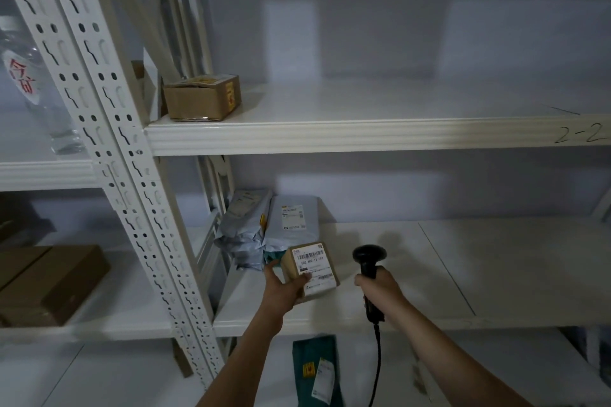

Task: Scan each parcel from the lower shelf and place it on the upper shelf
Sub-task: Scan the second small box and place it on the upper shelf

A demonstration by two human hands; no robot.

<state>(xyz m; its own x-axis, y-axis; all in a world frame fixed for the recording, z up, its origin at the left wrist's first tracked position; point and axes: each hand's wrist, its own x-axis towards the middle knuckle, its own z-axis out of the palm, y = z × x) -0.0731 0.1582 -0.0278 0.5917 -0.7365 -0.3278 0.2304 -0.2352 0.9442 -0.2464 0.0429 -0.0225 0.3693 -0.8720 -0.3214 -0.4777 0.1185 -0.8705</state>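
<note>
My left hand grips a small brown cardboard parcel with a white barcode label facing up, held just above the lower shelf. To its right, my right hand holds a black handheld barcode scanner, head up, its cable hanging down. Behind the parcel, several grey plastic mailer bags are piled at the left end of the lower shelf. On the upper shelf, marked "2-2", one brown cardboard box sits at the far left.
White perforated steel uprights stand left of the bay. A neighbouring rack at left holds brown boxes and a clear bag. A teal mailer lies on the shelf below. A grey wall backs the shelves.
</note>
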